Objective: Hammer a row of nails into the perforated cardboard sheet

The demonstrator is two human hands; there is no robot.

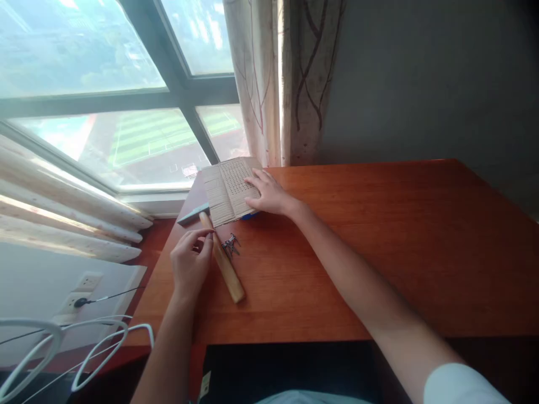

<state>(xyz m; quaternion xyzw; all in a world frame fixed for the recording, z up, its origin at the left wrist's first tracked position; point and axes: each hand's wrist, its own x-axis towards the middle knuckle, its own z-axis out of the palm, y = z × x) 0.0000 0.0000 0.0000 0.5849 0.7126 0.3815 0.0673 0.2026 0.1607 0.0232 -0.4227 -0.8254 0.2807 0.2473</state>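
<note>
Resting splayed on creased, dotted cardboard [227,188] is the right hand [272,194]; nearer than the cardboard, the left hand [189,258] presses fingertips together, contents unclear, beside a wooden-handled hammer [228,272] and slim metal nails [231,245].

From my end I see a tan cardboard sheet [230,188], creased lengthwise, with a grid of small dark marks (holes or dots, I can't tell which). The hammer [228,270] lies flat, its grey head just left of the sheet, its pale wooden handle slanting toward me. Small metal nails or screws [231,245] sit loosely heaped just right of the handle.
</note>
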